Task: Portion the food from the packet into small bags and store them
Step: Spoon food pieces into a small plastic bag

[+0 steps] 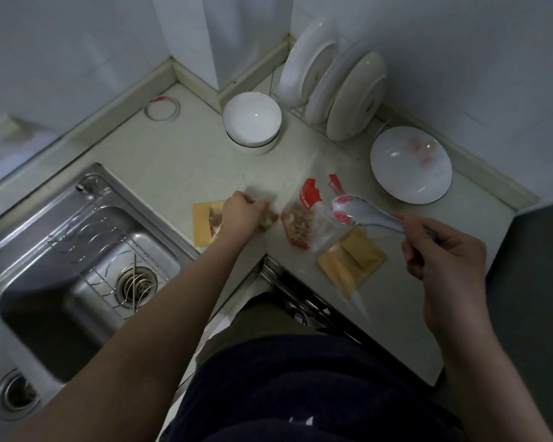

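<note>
Head view, looking down on a kitchen corner counter point(179, 161). The packet point(304, 223), clear plastic with red print and a torn top, lies on the counter between the two hands, and pinkish food point(296, 218) is inside it. Just to its left is a small bag point(268, 220), clear, with a few pieces of food in it. A sink point(87, 250) lies to the left, beside the left forearm. A used plate point(411, 167) sits behind the packet. Two flat yellow sheets lie on the counter, one point(201, 224) under the left hand and one point(351, 261) near the counter edge. It is unclear what they are.

Risks: the small bag is limp, so if its mouth sags shut, food tipped from the spoon would likely land on the counter. No hand holds the packet, so a scoop could push it along or spill it. The small bag is close to the counter's front corner, and a slip could drop it off.

Grip: the left hand point(241, 212) is knuckles up, its fingers curled tightly round the top of the small bag. The right hand point(444, 253) pinches the handle end of a white spoon point(361, 213) between thumb and curled fingers. The spoon's bowl hovers just above the packet's open end. It is not possible to tell whether the spoon carries food.
</note>
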A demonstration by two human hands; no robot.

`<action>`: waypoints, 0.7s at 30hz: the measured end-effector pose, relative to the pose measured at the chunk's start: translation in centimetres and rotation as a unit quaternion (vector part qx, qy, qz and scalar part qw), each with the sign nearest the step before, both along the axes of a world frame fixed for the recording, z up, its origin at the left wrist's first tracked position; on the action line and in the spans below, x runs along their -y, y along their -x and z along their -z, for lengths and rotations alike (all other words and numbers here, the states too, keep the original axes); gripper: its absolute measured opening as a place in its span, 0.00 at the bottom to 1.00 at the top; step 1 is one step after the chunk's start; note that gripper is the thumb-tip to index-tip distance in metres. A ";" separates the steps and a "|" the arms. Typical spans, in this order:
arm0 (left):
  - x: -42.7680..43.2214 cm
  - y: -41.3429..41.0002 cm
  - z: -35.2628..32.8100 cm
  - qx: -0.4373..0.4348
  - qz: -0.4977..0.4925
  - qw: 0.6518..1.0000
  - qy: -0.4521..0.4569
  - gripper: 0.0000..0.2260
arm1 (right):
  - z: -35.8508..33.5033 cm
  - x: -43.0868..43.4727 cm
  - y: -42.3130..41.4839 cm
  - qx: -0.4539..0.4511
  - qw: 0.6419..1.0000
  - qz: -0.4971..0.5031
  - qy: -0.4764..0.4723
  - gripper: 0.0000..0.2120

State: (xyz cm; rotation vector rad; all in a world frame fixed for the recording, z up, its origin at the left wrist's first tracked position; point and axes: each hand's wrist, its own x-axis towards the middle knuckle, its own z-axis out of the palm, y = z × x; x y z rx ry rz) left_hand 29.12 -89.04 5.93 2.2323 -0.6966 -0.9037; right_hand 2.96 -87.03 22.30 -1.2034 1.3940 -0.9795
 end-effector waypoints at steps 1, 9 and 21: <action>0.1 -0.3 0.2 0.020 0.020 0.999 -0.019 0.20 | 0.1 -0.1 0.2 -0.002 1.000 0.003 0.000 0.10; -1.7 0.0 -1.0 0.186 0.046 0.979 0.067 0.16 | 0.8 -0.6 1.7 0.020 0.996 0.081 -0.007 0.11; -6.9 8.8 -2.2 0.046 0.473 0.864 0.163 0.06 | 4.3 -1.8 4.2 0.010 0.977 0.209 -0.030 0.11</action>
